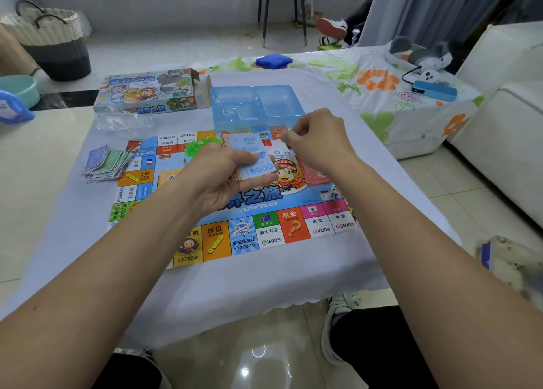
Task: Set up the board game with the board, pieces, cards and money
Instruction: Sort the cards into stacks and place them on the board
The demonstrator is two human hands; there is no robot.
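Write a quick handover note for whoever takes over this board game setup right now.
Left hand: holds a stack of cards over the board.
Right hand: pinched at the stack's far edge; can't tell what it grips.
Done: board laid flat, money pile at its left edge, blue tray and box behind it.
Left: place cards, sort money, set out green pieces.

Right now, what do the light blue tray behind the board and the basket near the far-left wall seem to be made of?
The light blue translucent tray looks like thin moulded plastic: it is glossy, see-through, with formed compartments. The pale woven basket with dark handles seems to be wicker or woven rope; a regular weave shows on its upper half, while the lower part is dark, perhaps fabric. I cannot tell more.
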